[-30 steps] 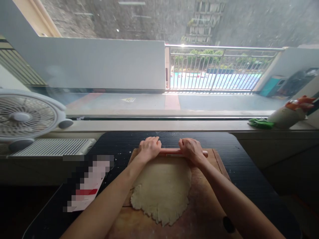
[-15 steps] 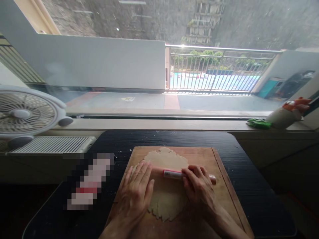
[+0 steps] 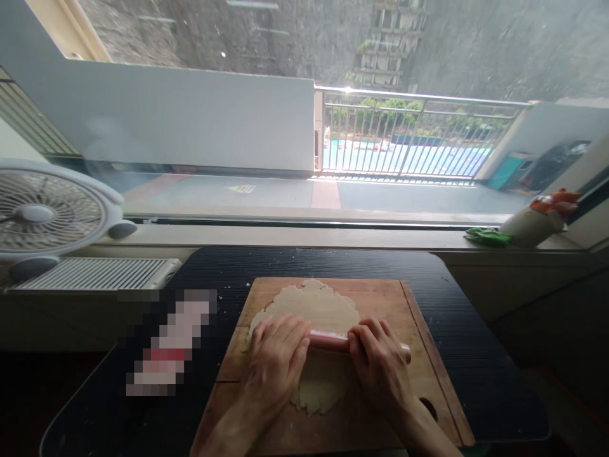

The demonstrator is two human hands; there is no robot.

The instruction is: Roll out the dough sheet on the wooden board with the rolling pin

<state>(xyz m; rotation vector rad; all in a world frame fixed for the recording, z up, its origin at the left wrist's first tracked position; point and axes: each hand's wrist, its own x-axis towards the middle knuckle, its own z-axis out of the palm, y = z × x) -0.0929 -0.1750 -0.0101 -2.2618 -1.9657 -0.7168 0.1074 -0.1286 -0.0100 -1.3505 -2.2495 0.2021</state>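
Note:
A flattened sheet of pale dough (image 3: 323, 301) with ragged edges lies on a wooden cutting board (image 3: 380, 295). Across the dough runs a rolling pin (image 3: 329, 341), its right end sticking out past my right hand (image 3: 380, 358). That hand is closed over the pin near this end, fingers bent. My left hand (image 3: 278, 352) curls over the left part of the pin and hides that end. Between my hands the pin's middle shows, with a whitish label strip along its top. The near part of the dough shows between my wrists.
The board rests on a black table (image 3: 476, 374). A pixelated pinkish patch (image 3: 166, 343) lies left of it. At the left stands a white fan (image 3: 47, 209). On the windowsill (image 3: 304, 237), at the right, are a green cloth (image 3: 488, 237) and a pale rounded pot (image 3: 528, 225).
The rolling pin has turned, so its label now faces more upward and away. My left hand has moved right, and its fingers, flatter before, now curl over the pin.

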